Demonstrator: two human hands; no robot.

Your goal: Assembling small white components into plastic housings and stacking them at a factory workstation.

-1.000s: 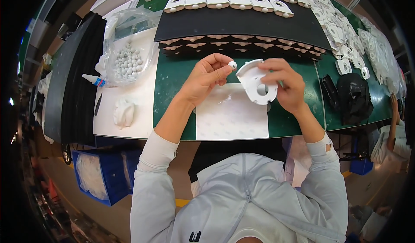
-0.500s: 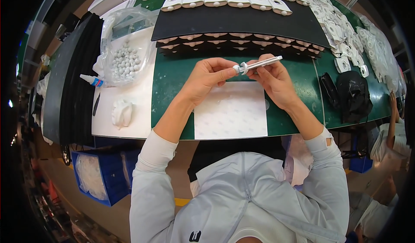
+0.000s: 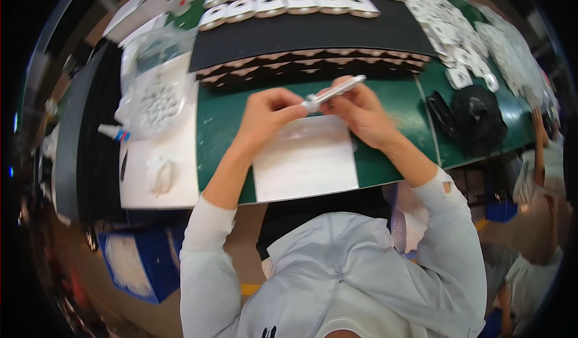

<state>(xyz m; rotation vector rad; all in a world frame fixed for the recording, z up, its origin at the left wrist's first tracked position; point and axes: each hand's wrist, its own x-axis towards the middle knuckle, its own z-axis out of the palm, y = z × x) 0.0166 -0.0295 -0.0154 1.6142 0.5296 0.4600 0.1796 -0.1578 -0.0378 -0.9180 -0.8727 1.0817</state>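
Over the near part of the table, my right hand (image 3: 363, 116) grips a flat white plastic piece (image 3: 344, 90), seen nearly edge-on and tilted up to the right. My left hand (image 3: 270, 119) is closed, thumb and fingers pinching at the small white ball end (image 3: 310, 104) of that piece. Motion blur and the fingertips hide how ball and piece meet. Below both hands lies a white paper sheet (image 3: 306, 163) on the green tabletop (image 3: 226, 109).
Black boards (image 3: 301, 40) stacked ahead carry rows of white pieces (image 3: 271, 4). Left are a bag of white balls (image 3: 159, 106), a glue bottle (image 3: 114, 133), a dark slim tool (image 3: 124, 164) and a crumpled white cloth (image 3: 161, 174). Right: loose white pieces (image 3: 459, 61), a black bag (image 3: 478, 118), another person's arm (image 3: 539, 139).
The whole view has shifted and tilted slightly. My hands have drawn closer together, and the white piece is tipped more steeply, its ball end now mostly covered by my left fingertips.
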